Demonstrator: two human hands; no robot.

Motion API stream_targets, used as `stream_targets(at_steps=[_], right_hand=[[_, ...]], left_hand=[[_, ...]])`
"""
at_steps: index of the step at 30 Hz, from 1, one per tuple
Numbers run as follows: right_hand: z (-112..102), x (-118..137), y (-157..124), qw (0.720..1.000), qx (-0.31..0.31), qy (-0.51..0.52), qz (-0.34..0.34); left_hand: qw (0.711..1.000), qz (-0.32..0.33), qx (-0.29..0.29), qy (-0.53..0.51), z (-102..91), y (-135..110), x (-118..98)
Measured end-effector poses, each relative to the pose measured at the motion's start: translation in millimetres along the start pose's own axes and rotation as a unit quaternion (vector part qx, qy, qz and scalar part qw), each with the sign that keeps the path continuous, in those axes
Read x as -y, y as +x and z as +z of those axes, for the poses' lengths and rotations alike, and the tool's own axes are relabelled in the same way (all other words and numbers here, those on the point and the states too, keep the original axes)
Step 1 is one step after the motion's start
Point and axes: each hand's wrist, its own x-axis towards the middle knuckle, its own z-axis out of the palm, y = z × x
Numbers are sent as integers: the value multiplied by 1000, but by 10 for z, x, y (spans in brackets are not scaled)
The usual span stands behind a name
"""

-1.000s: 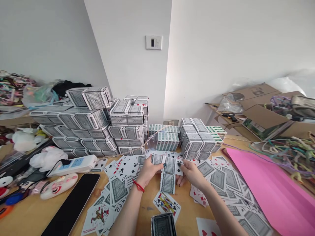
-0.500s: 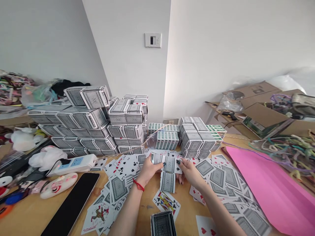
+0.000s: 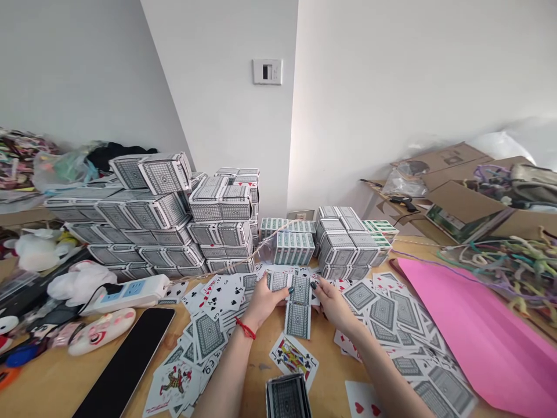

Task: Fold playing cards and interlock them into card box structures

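Note:
Between my two hands is a joined piece of playing cards (image 3: 298,316), grey-patterned backs facing me, with one card hanging down from the upper ones. My left hand (image 3: 266,299), with a red string bracelet (image 3: 246,328) on its wrist, is closed on the left side of the piece, thumb across the front. My right hand (image 3: 331,301) pinches its right edge; the other fingers are partly hidden behind. Below the piece lies a jack of clubs (image 3: 294,355) face up. Nearest me stands a small box made of cards (image 3: 288,397).
Stacked card blocks (image 3: 161,209) rise at the back left, with more card blocks (image 3: 342,247) at the back right. Loose cards (image 3: 391,316) spread on both sides. A black phone (image 3: 126,360), a power strip (image 3: 130,293) and pink paper (image 3: 478,337) lie around.
The view has shifted slightly. My right hand's lower fingers, seen beneath the piece earlier, are now more hidden behind it. Both hands keep their hold on the cards.

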Motion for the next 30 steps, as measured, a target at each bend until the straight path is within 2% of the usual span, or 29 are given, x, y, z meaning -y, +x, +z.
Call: stream_targets(at_steps=[4, 8, 11, 17, 23, 30], right_hand=[[-9, 18, 14, 1000, -13, -8, -10], [-14, -43, 36, 1000, -3, 5, 10], [-32, -71, 46, 1000, 4, 1, 11], [1, 22, 20, 995, -46, -47, -72], [178, -12, -19, 979, -141, -137, -58], [290, 6, -88, 969, -161, -185, -28]], left_hand=[[1000, -6, 2, -14, 39, -25, -42], [1000, -10, 15, -9, 52, -40, -61], [1000, 3, -4, -15, 62, -36, -53], [998, 30, -60, -10, 130, -39, -44], [996, 34, -76, 14, 144, -37, -30], [997, 42, -70, 13, 154, -25, 32]])
